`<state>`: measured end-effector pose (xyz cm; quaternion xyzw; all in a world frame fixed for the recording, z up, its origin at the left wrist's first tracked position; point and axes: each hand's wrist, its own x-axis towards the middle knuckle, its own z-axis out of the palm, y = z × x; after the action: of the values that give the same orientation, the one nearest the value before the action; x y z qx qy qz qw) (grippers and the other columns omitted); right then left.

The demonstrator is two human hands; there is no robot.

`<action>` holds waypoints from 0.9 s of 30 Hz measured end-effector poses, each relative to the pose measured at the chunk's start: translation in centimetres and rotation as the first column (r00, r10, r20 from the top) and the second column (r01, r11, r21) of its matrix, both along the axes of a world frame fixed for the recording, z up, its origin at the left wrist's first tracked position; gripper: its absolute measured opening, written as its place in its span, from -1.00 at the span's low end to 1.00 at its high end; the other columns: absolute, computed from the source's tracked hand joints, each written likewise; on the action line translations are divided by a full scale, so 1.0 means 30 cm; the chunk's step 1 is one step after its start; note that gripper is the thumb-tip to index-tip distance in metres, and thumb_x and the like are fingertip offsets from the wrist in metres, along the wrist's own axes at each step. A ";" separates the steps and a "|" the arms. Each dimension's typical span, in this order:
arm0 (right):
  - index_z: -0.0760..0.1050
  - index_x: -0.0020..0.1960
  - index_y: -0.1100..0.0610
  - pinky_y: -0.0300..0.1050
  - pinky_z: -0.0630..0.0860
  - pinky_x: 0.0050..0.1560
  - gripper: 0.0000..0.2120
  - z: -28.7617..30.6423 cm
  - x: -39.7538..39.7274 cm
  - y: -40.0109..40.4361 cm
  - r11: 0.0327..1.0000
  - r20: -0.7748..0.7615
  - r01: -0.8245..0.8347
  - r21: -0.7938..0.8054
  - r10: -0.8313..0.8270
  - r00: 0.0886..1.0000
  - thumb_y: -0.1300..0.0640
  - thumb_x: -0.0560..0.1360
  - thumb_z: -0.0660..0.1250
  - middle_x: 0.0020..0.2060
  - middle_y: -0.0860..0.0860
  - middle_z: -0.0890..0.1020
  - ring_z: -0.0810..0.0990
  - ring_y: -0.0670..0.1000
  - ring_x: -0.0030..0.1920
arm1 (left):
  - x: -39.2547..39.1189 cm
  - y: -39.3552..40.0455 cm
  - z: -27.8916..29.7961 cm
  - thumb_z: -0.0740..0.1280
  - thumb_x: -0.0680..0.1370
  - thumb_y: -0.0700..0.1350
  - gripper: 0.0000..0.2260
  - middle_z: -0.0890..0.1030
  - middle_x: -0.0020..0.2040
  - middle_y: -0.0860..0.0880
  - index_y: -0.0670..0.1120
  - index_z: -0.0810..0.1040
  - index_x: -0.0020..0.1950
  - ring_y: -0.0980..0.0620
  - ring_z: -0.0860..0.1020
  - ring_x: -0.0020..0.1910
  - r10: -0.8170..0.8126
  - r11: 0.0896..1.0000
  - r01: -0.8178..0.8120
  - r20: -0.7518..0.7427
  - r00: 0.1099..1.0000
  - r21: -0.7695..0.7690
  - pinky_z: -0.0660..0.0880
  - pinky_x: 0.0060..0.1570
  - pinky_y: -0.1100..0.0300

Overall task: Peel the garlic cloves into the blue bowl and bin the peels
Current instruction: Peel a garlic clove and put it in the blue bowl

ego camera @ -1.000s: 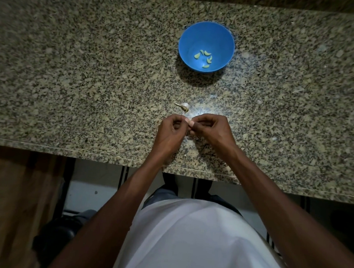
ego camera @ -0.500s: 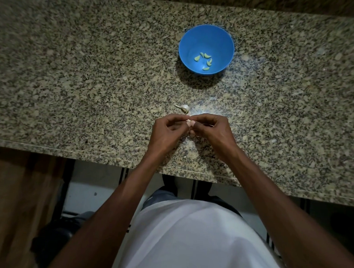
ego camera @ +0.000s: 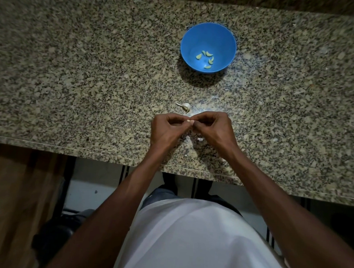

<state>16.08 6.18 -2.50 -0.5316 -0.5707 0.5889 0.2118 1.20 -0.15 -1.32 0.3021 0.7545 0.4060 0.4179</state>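
A speckled granite counter (ego camera: 73, 67) runs across a dim room; no writing or label can be read on anything; the blue bowl (ego camera: 189, 40) sits toward its far side with several peeled cloves (ego camera: 205, 59) in it; the left hand (ego camera: 166, 129) and right hand (ego camera: 213, 129) meet near the counter's front edge, fingers curled, both pinching one garlic clove (ego camera: 190, 121); a garlic remnant (ego camera: 184, 106) lies just beyond them; a peel scrap (ego camera: 200, 139) lies beneath.
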 end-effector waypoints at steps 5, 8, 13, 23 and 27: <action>0.74 0.01 0.22 0.09 0.71 0.02 -0.88 0.007 0.007 0.012 0.996 -0.096 -0.008 -0.084 0.000 0.995 0.22 0.49 0.56 -0.16 0.12 0.78 0.78 0.11 -0.10 | -0.008 -0.003 -0.004 0.60 0.46 -0.11 -0.80 0.76 -0.13 -0.01 -0.14 0.76 0.03 0.12 0.73 -0.13 0.004 1.000 -0.004 0.007 1.000 -0.001 0.66 -0.13 0.26; 0.73 0.03 0.25 -0.02 0.68 -0.04 -0.87 0.014 0.008 0.011 0.995 -0.115 -0.021 -0.094 0.010 0.993 0.24 0.50 0.55 -0.17 0.13 0.77 0.77 0.09 -0.14 | -0.015 -0.002 -0.006 0.60 0.45 -0.11 -0.85 0.75 -0.20 0.05 -0.09 0.76 -0.02 0.17 0.72 -0.18 -0.006 1.000 0.006 -0.002 1.000 -0.014 0.63 -0.20 0.32; 0.75 0.04 0.19 0.06 0.73 0.00 -0.89 0.026 -0.009 0.005 0.999 -0.005 -0.045 -0.001 0.045 0.999 0.21 0.52 0.54 -0.18 0.06 0.78 0.78 0.06 -0.15 | -0.023 0.006 -0.005 0.61 0.44 -0.12 -0.82 0.75 -0.17 0.01 -0.13 0.75 0.00 0.11 0.73 -0.15 -0.013 0.999 0.012 -0.016 1.000 -0.038 0.69 -0.11 0.16; 0.66 0.29 0.15 -0.20 0.69 0.06 -0.74 0.025 -0.043 -0.018 0.918 0.137 -0.218 0.331 0.182 0.974 0.27 0.62 0.38 0.05 0.06 0.76 0.74 -0.10 0.00 | -0.031 0.011 -0.014 0.50 0.54 -0.14 -0.91 0.73 -0.14 -0.08 -0.15 0.71 -0.03 -0.04 0.72 -0.09 0.009 0.998 -0.009 0.001 1.000 -0.059 0.69 0.03 0.01; 0.68 0.22 0.15 -0.18 0.70 0.02 -0.80 0.009 -0.052 -0.028 0.902 0.125 -0.212 0.376 0.177 0.976 0.26 0.63 0.37 0.03 0.03 0.76 0.74 -0.12 -0.02 | -0.030 0.000 -0.016 0.49 0.54 -0.14 -0.92 0.72 -0.16 -0.09 -0.15 0.71 -0.06 -0.04 0.71 -0.11 0.044 0.998 -0.042 0.055 0.998 -0.042 0.70 -0.03 0.06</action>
<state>14.53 5.34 -2.24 -0.4451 -0.7347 0.4588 0.2274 0.30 -0.15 -1.79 0.2658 0.7568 0.4079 0.4362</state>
